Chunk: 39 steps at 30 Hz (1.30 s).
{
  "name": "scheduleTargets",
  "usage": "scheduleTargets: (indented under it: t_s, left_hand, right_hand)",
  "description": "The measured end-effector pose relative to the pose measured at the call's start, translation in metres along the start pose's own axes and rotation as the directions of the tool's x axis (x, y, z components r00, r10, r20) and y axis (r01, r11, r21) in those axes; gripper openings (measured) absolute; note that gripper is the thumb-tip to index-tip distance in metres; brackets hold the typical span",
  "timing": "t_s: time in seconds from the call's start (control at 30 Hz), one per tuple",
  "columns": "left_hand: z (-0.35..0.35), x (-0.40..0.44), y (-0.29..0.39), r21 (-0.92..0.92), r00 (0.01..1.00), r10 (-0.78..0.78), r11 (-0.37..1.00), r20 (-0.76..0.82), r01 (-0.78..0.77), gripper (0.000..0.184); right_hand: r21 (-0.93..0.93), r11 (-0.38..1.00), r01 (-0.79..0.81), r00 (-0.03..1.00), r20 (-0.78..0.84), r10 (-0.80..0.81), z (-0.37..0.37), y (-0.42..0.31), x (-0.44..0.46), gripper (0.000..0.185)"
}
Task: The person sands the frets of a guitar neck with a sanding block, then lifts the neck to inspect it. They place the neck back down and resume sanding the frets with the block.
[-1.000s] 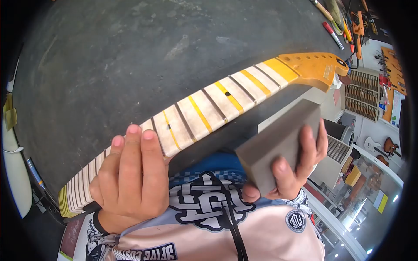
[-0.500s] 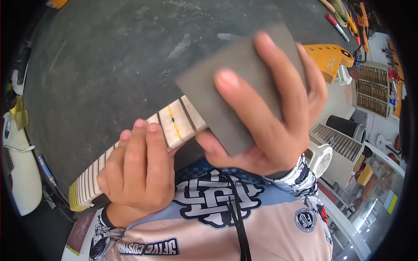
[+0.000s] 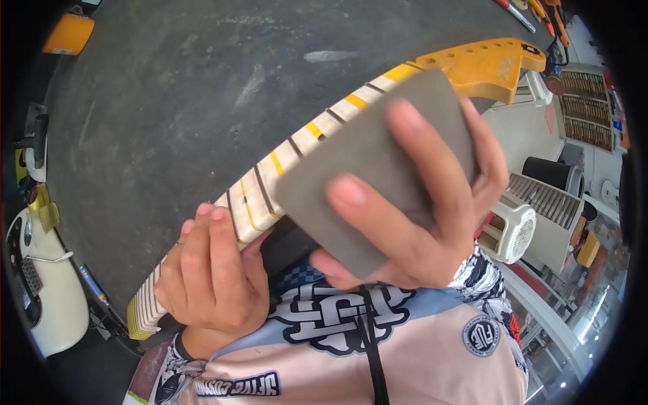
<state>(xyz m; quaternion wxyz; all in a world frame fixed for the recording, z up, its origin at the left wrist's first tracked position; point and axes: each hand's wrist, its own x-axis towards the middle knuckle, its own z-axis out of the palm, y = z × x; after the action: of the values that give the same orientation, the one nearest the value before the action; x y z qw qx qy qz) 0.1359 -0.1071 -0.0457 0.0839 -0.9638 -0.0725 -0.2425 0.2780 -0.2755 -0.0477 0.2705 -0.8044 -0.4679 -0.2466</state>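
A guitar neck (image 3: 266, 182) runs diagonally across the view, its pale fretboard crossed by dark lines and yellow strips, with an amber headstock (image 3: 466, 61) at the upper right. My left hand (image 3: 212, 277) is closed around the neck's lower part, fingertips over the fretboard edge and the thumb partly hidden beneath. Spread across a flat grey sanding block (image 3: 364, 158), my right hand (image 3: 425, 209) grips it by its edges. The block overlaps the middle and upper neck; whether it touches the fretboard is hard to tell.
A dark work surface (image 3: 169, 101) lies beyond the neck. A white guitar body (image 3: 57, 297) is at the left, an orange object (image 3: 69, 34) at the upper left. On the right are a white stool (image 3: 513, 233), a rack of slats (image 3: 543, 202) and pens (image 3: 516, 13).
The sanding block and my right hand have shifted downward in view, uncovering more of the fretboard and headstock. My left hand still holds the neck; the whole view has shifted a little.
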Motion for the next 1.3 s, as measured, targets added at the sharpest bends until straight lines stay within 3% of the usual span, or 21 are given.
scheduleTargets:
  t_s: [0.17,0.33,0.53,0.7,0.73,0.83,1.2,1.3]
  left_hand:
    - [0.001,0.000,-0.001,-0.011,1.000,0.006,1.000,-0.007,-0.006,0.032]
    - [0.000,-0.003,0.000,-0.041,1.000,-0.002,0.999,0.018,0.003,0.037]
    - [0.001,-0.001,-0.001,-0.021,1.000,-0.007,1.000,0.002,0.007,0.038]
    - [0.001,0.002,0.000,-0.010,1.000,-0.007,1.000,0.004,0.007,0.038]
    - [0.001,0.002,0.000,-0.010,1.000,-0.010,1.000,0.005,0.010,0.038]
    - [0.000,0.002,0.001,-0.009,1.000,-0.009,1.000,0.010,0.009,0.039]
    - [0.001,0.000,-0.003,-0.037,1.000,0.011,0.999,0.009,-0.011,0.036]
    - [-0.001,-0.001,-0.005,-0.021,0.999,0.043,0.999,0.017,-0.042,0.036]
  right_hand:
    - [0.018,0.999,0.035,0.995,-0.091,-0.033,0.018,0.005,0.016,0.047]
    - [0.021,1.000,0.012,0.998,-0.057,-0.011,-0.002,0.000,-0.010,0.051]
    - [0.010,0.999,0.045,0.998,-0.042,-0.044,0.016,0.010,0.020,0.050]
    - [0.019,0.995,-0.102,0.995,0.007,0.102,-0.027,-0.006,-0.041,0.054]
    - [0.007,0.997,-0.078,0.995,-0.069,0.079,-0.025,-0.005,-0.045,0.055]
    - [-0.023,0.998,-0.060,0.995,-0.083,0.058,-0.027,-0.007,-0.044,0.058]
    - [-0.055,0.998,-0.007,0.982,0.190,0.017,0.002,-0.007,0.041,0.049]
    - [-0.025,1.000,-0.016,0.992,0.127,0.020,0.007,-0.004,0.032,0.050]
